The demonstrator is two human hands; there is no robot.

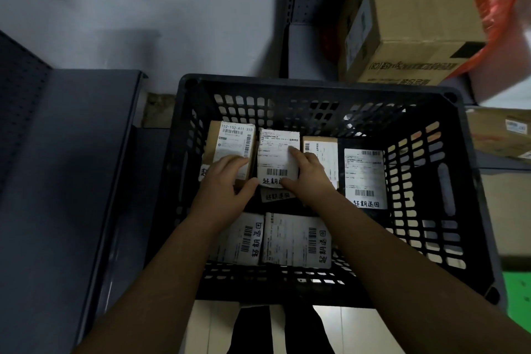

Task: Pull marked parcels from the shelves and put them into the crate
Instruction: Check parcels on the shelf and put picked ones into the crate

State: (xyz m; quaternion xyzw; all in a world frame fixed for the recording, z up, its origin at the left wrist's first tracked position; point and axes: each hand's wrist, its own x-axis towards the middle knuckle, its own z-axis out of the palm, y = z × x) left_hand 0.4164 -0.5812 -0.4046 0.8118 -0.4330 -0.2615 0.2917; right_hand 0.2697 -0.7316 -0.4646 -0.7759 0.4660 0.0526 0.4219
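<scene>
A smooth grey metal shelf (71,152) with a perforated back fills the left of the frame, beside a black plastic crate (316,83) with latticed walls at centre. Inside it, the left hand (227,178) lies flat-fingered on a brown cardboard box (230,138), thumb touching the white-labelled parcel (277,152) that the right hand (309,174) pinches by its right and lower edges. Flat labelled packets (296,238) lie below, and a large corrugated carton (408,23) stands at upper right.

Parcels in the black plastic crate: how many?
7. Far row: brown cardboard box, white-labelled parcel in the right hand, second brown box, black bag. Part-hidden labelled parcel below. Near row: left parcel, right parcel. More may be hidden.
</scene>
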